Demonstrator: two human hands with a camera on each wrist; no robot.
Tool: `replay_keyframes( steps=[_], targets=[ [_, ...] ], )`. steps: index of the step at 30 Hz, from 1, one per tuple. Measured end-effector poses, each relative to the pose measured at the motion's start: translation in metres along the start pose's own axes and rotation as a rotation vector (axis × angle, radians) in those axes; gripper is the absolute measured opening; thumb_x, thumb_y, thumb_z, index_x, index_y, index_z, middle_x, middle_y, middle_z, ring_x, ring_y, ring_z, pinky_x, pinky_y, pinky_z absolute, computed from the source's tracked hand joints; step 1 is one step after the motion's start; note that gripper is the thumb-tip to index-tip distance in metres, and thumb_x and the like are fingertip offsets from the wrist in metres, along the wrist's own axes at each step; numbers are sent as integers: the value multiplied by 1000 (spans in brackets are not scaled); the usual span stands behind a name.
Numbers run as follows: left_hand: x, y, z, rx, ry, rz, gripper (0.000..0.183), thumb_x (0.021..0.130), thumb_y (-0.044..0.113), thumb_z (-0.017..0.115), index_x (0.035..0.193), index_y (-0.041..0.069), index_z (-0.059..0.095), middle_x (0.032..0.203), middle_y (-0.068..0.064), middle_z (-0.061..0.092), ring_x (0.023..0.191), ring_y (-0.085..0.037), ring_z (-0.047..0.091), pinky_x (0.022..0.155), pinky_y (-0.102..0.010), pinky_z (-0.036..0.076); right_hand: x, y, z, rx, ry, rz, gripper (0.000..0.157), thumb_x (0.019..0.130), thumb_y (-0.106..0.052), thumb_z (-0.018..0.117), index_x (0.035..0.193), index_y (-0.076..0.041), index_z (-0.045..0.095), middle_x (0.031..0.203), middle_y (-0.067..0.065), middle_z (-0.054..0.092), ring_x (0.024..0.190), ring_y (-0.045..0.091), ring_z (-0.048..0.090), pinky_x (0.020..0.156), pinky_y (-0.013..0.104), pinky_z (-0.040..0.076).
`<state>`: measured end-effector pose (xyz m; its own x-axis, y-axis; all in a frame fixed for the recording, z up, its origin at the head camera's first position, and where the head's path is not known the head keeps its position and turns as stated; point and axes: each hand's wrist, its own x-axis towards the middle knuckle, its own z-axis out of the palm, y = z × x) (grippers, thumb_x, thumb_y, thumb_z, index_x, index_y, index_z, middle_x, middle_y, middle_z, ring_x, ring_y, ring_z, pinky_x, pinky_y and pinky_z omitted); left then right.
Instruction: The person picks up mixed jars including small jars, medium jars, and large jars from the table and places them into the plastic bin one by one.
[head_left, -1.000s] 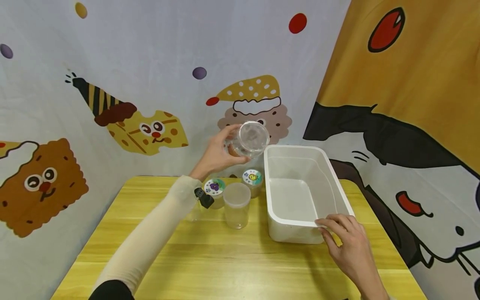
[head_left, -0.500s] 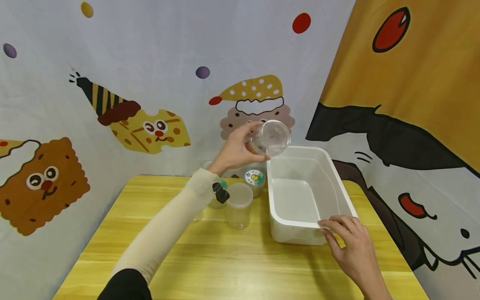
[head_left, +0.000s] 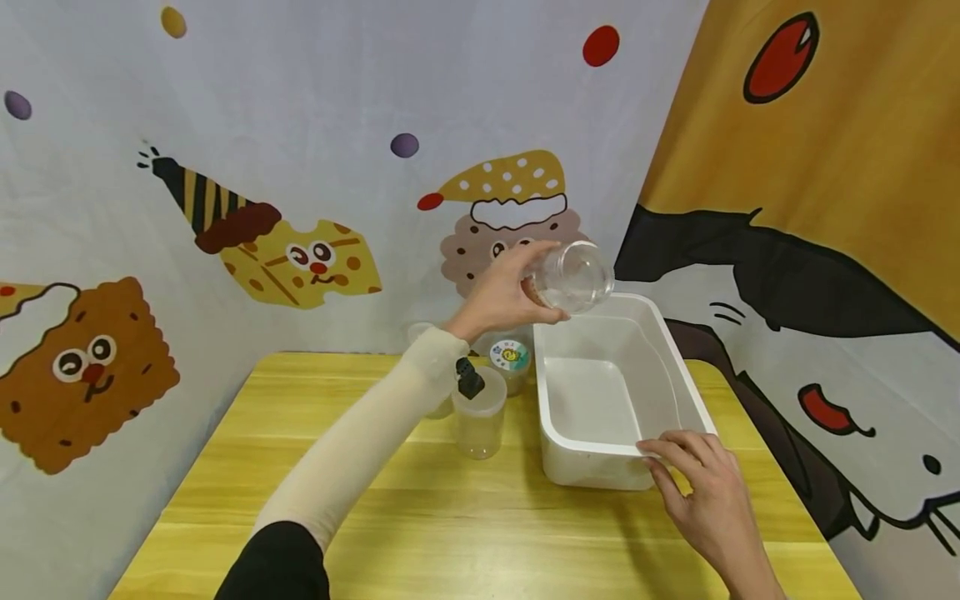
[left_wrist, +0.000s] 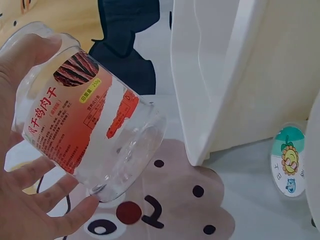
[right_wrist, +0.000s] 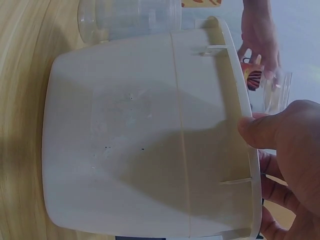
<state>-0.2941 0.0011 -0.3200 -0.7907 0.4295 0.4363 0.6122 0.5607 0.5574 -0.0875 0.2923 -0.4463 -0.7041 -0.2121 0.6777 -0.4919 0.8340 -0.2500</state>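
Left hand (head_left: 504, 289) aloft, fingers (left_wrist: 75, 218) around jar (head_left: 576, 279)

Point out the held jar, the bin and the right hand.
Held jar (left_wrist: 91, 114): left wrist view, middle of its labelled side.
Bin (head_left: 592, 467): head view, outside of its near wall.
Right hand (head_left: 703, 493): head view, back of the hand.

- white bin (head_left: 592, 467): rectangular, open-topped, upright on the table (head_left: 420, 525);
- clear jar (head_left: 576, 277): torn red label (left_wrist: 65, 127); tilted, held aloft near the bin's far left corner
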Motion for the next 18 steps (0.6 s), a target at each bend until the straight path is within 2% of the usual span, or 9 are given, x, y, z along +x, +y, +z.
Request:
replay_keyframes(
  steps=[2,4,6,9,11,13,15,16,18],
  targets=[
    [3,3,3,39,-10,13,97,68,51,92,152,36,45,146,8,55,134,-17,49,113,-49,45,0,0,0,-7,4,1,60,104,-63,38,99,-20,79,97,-2,69,96,21,56,80,38,36],
    [6,6,6,77,-17,24,98,68,51,92,152,35,44,144,6,56,130,-17,51,110,-48,47,0,0,0,-8,1,1,35,101,-50,60,100,-20,79,97,-2,69,96,21,56,80,38,36],
    [7,9,9,101,-30,28,100,68,51,92,153,35,43,144,5,55,127,-17,51,104,-46,51,-1,0,-1,-5,-6,5,27,99,-44,66,100,-20,79,98,-2,69,96,21,56,80,38,36],
    [9,12,13,131,-49,34,101,68,52,92,154,35,41,146,3,53,129,-18,51,104,-46,51,-1,0,-1,-2,-15,12,28,100,-45,66,101,-20,79,99,-2,69,97,21,56,81,38,37],
    [10,14,15,130,-61,36,102,69,53,92,155,36,40,149,3,51,132,-19,49,107,-47,50,-1,-1,-2,-4,-18,19,50,103,-58,46,101,-21,79,98,-2,70,97,22,56,81,38,37],
    [12,15,16,129,-68,39,101,69,53,91,155,35,40,151,3,49,134,-19,48,108,-47,49,0,-1,-2,-6,-19,25,36,101,-50,59,101,-20,79,98,-2,69,97,22,56,81,38,37],
    [13,16,18,127,-74,44,102,70,54,91,155,35,40,151,3,49,133,-18,49,108,-45,50,0,-2,-2,-9,-24,32,14,93,-31,78,101,-20,79,98,-1,69,97,22,55,81,39,37],
    [14,16,19,127,-78,45,102,70,55,91,156,35,39,150,2,50,133,-18,49,109,-45,50,0,-2,-2,-11,-28,36,15,87,-20,83,101,-20,79,99,-1,69,97,22,55,82,39,37],
    [15,17,21,133,-88,48,103,71,57,90,156,34,39,150,2,50,132,-18,50,109,-44,49,1,-3,-2,-11,-35,44,34,73,-2,88,101,-20,79,99,-1,70,98,22,55,82,40,37]
  ],
)
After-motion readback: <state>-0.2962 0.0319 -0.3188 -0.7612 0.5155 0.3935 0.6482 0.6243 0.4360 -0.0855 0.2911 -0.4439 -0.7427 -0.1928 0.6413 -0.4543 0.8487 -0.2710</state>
